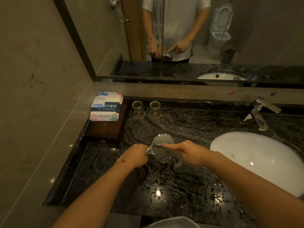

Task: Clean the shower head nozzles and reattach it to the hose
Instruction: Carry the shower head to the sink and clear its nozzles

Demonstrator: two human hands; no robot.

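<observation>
At the bottom of the frame, two bare forearms reached up from the lower edge over a dark marbled surface (pixel 181 186) that was wet and glinting with water drops. In the middle of the frame, the left hand (pixel 134 156) had its fingers curled around the chrome handle of the shower head (pixel 162 143), clamped on it and holding it above the surface with the perforated nozzle face turned up toward the camera. The right hand (pixel 189 153) came in from the right with its index finger stretched out straight, the tip touching the nozzle face near its middle; the other fingers were folded back under the palm and held nothing.

To the right of the hands, a white oval basin (pixel 256 162) was sunk into the surface, and a chrome faucet (pixel 261 112) stood behind it at the right edge. At centre left, a dark wooden tray (pixel 105 129) carried a stack of wrapped towel packets (pixel 107 106). Just right of it, two clear glasses (pixel 146 105) stood side by side against the back ledge. Across the top of the frame, a mirror (pixel 263 38) reflected the person's white shirt, both hands and a toilet.
</observation>
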